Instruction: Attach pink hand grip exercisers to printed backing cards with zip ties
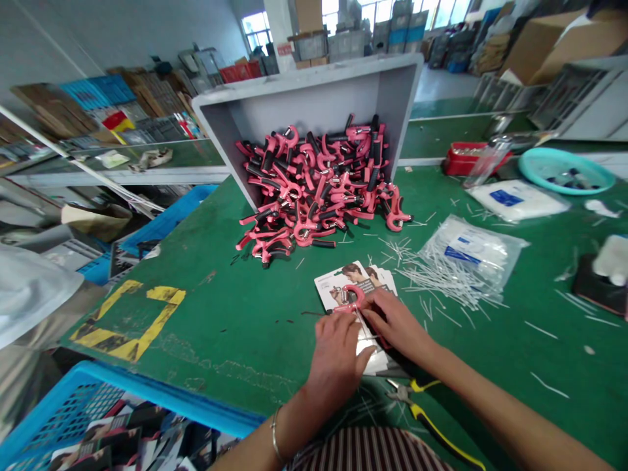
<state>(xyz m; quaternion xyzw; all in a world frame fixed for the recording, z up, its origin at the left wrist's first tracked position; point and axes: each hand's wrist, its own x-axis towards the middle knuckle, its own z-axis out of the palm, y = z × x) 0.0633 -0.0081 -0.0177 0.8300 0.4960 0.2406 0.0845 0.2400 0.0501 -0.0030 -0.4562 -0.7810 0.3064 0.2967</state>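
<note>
A pink hand grip strengthener (352, 296) with a metal spring lies on a printed backing card (326, 282), with more cards fanned out beneath it. My left hand (336, 350) is closed on the grip's near left part, its thumb reaching over the card. From the other side, my right hand (395, 324) has its fingers bent and pressed against the grip's right handle. A thin white strand, which looks like a cable tie (362, 320), runs between the two hands. The fingertips partly hide it. Cutting pliers (417, 412) with yellow and black handles lie below my right hand.
A grey bin (307, 78) on its side spills pink and black hand grips (314, 190) onto the green table. White cable ties (441, 275) and their plastic bag (490, 255) lie right. A blue crate (167, 399) of carded goods stands lower left; a turquoise tray (589, 160) is back right.
</note>
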